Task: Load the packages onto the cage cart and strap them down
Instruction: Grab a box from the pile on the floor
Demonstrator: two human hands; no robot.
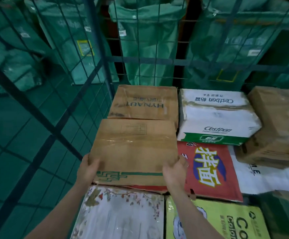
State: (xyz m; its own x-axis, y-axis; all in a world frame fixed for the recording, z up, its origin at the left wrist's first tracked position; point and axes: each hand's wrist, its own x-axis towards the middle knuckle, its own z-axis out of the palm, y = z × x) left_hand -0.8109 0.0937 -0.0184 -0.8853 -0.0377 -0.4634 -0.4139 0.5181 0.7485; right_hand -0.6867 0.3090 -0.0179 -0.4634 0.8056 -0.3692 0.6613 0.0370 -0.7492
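A brown taped cardboard box with a green pattern on its near side lies inside the cage cart, among other packages. My left hand grips its near left corner and my right hand grips its near right corner. Behind it sits a brown HYNAUT box. To its right lie a red box with yellow characters and a white Cestbon box. The cart's wire mesh wall stands to the left and at the back.
A floral white box and a yellow-green box lie nearest me. A brown box and a white package sit at right. Green sacks hang behind the mesh. Green floor shows at left.
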